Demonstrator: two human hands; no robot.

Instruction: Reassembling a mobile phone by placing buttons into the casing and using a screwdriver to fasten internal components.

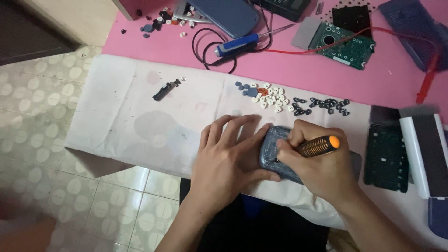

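My left hand (228, 158) lies flat on the white cloth (126, 116), its thumb and fingers pressed against the left side of a blue-grey plastic casing (270, 147). My right hand (317, 165) grips a screwdriver with a black and orange handle (319, 145), tip down onto the casing. The casing's right part is hidden under my right hand. Just beyond the hands lie several small white, blue and orange keycaps (268, 95) and a row of small black rubber pieces (322, 106).
A pink mat (289, 70) holds a blue-handled screwdriver (238, 44), a green circuit board (343, 44), black and red wires, and another blue casing (228, 14). A dark keypad frame (386, 151) and white part sit at right. A small black tool (164, 89) lies on the cloth.
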